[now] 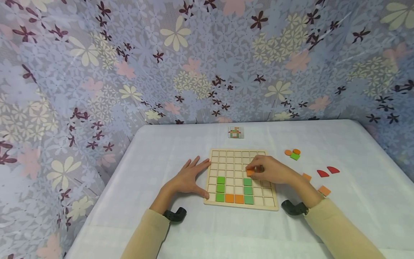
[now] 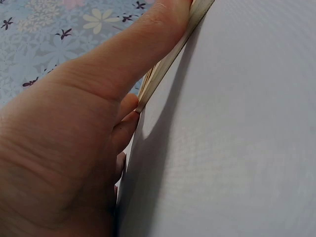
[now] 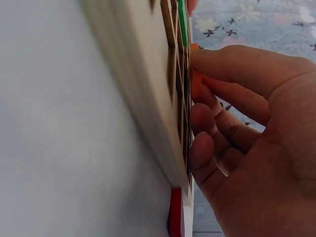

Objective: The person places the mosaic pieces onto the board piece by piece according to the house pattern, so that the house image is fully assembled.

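A wooden grid board [image 1: 239, 207] lies in the middle of the table. On it stand three light green squares [image 1: 220, 188] in a column, three darker green squares [image 1: 248, 190] in another, and two orange squares [image 1: 234, 198] between them along the bottom. My left hand [image 1: 187, 180] is spread along the board's left side, thumb and fingertips at its edge. Above the darker green column, my right hand [image 1: 273, 171] pinches an orange tile [image 1: 250, 173] between thumb and fingers. In the right wrist view that orange tile [image 3: 196, 84] is at the grid's surface, partly hidden by the fingers.
Behind the board lies a small pattern card [image 1: 236, 132]. To the right are orange round pieces [image 1: 288, 153], a green tile [image 1: 295, 156], two red quarter-round pieces [image 1: 322, 173] and orange tiles [image 1: 324, 190], partly behind the right forearm. A floral curtain [image 1: 207, 72] hangs behind the table.
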`<state>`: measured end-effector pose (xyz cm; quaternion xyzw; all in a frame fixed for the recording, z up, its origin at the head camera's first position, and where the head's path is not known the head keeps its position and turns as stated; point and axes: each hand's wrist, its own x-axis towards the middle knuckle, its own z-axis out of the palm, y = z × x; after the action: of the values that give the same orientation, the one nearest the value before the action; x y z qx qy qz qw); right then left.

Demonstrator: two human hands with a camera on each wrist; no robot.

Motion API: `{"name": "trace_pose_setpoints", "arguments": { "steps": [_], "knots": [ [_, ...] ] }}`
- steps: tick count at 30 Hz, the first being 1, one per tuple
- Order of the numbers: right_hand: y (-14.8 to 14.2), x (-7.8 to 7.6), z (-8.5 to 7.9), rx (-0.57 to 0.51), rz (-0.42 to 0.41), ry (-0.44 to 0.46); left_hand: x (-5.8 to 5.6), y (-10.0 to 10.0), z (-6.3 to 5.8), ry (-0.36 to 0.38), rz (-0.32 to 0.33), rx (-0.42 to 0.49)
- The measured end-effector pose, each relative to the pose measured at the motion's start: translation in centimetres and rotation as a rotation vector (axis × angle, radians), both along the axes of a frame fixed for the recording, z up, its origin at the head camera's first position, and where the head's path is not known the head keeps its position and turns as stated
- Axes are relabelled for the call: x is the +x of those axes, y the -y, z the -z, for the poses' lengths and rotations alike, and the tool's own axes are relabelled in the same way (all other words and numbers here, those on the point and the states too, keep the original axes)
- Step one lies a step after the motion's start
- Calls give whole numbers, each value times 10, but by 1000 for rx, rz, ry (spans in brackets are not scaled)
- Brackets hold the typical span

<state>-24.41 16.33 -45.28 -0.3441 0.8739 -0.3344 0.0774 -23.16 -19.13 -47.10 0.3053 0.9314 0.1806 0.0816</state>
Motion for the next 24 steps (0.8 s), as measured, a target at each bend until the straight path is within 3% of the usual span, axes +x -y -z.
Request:
{"name": "trace_pose_setpoints", "arguments": {
  "steps": [15, 24],
  "knots": [
    [15, -3, 1, 7, -49, -11, 1, 0, -4, 13, -3, -2],
    [9, 3, -1, 3, -31, -22, 1, 0, 2, 19, -9, -7]
  ]
}}
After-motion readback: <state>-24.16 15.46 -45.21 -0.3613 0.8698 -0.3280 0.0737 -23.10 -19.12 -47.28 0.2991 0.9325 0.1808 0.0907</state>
